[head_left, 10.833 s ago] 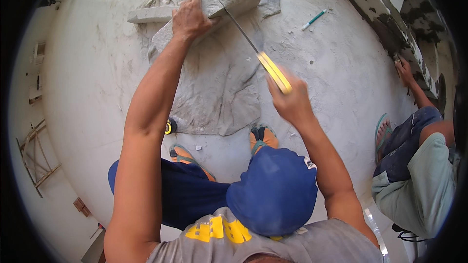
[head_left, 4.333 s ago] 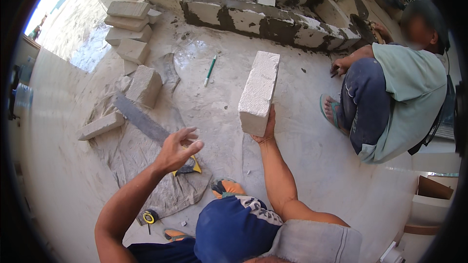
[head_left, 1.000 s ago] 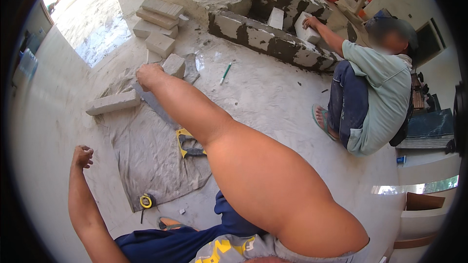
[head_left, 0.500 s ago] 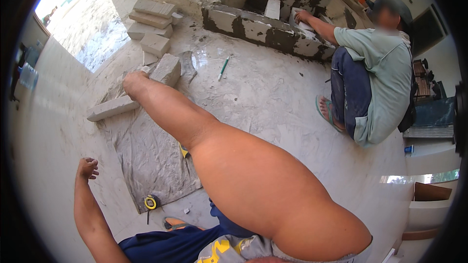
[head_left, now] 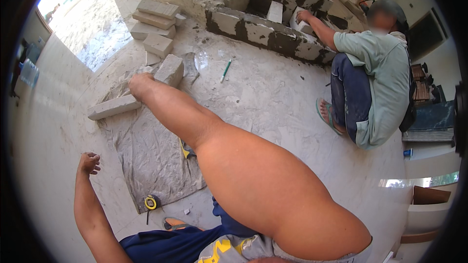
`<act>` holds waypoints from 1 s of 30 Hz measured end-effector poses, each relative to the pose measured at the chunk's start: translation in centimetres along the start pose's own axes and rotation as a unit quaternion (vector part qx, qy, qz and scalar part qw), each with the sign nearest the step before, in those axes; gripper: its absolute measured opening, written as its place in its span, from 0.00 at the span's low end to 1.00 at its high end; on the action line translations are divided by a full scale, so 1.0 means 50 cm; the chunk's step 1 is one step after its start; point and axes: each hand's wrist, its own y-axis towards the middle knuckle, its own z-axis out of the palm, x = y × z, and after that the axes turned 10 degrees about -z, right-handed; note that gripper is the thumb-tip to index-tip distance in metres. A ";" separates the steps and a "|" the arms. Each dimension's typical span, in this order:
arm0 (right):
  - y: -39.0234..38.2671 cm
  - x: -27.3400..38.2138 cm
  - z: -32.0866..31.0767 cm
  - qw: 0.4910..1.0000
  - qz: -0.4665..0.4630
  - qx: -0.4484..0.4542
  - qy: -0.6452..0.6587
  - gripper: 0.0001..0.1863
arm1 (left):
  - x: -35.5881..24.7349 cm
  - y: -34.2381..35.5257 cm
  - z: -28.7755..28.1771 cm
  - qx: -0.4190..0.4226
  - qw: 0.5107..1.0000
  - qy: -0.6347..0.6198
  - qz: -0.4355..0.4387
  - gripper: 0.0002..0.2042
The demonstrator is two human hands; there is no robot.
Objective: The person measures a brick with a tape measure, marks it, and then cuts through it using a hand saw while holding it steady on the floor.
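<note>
My right arm reaches across to the far left, where my right hand (head_left: 141,85) is lowered between a pale block (head_left: 170,70) and a long narrow block (head_left: 114,107). Its fingers are hidden behind the back of the hand, so what they grip does not show. My left hand (head_left: 89,163) hangs at the left with loosely curled, parted fingers and nothing in it. Under the blocks lies a crumpled grey sheet (head_left: 151,165). A yellow tape measure (head_left: 151,202) rests on its near edge, and a partly covered yellow-and-black tool (head_left: 185,149) shows beside my right forearm.
A co-worker (head_left: 378,78) squats at the right, one hand on a white block (head_left: 301,24) at a low mortar-smeared block wall (head_left: 273,36). Stacked blocks (head_left: 155,19) stand at the far left. A green pen-like stick (head_left: 225,70) lies on the dusty floor (head_left: 263,102).
My right hand stays between the blocks, with only a slight shift of the view. The co-worker's block at the wall is tipped more upright. My left hand has hardly moved.
</note>
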 end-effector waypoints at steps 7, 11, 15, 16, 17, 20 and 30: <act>0.029 -0.013 0.038 1.000 0.020 0.012 0.007 0.21 | -0.033 0.004 0.020 0.002 1.000 0.000 0.001 0.18; 0.039 -0.006 0.035 0.999 0.018 0.020 0.022 0.21 | -0.025 0.018 0.023 0.014 1.000 -0.007 0.012 0.19; 0.036 0.032 -0.001 0.999 -0.045 0.011 -0.006 0.20 | 0.021 0.013 -0.015 -0.040 0.999 -0.021 0.010 0.20; 0.026 -0.011 -0.006 0.992 -0.115 0.011 -0.049 0.20 | -0.002 0.019 -0.001 -0.083 0.996 -0.010 0.028 0.23; 0.000 -0.017 -0.025 0.994 -0.100 0.023 -0.042 0.17 | -0.021 -0.004 0.023 -0.144 0.987 0.029 0.057 0.24; -0.042 -0.097 -0.087 0.994 -0.075 -0.056 -0.048 0.17 | -0.063 -0.039 0.011 -0.262 0.954 0.077 0.126 0.20; -0.403 -0.129 0.132 0.954 -0.216 0.185 -0.089 0.17 | 0.010 -0.181 0.065 -0.119 0.884 0.376 0.253 0.10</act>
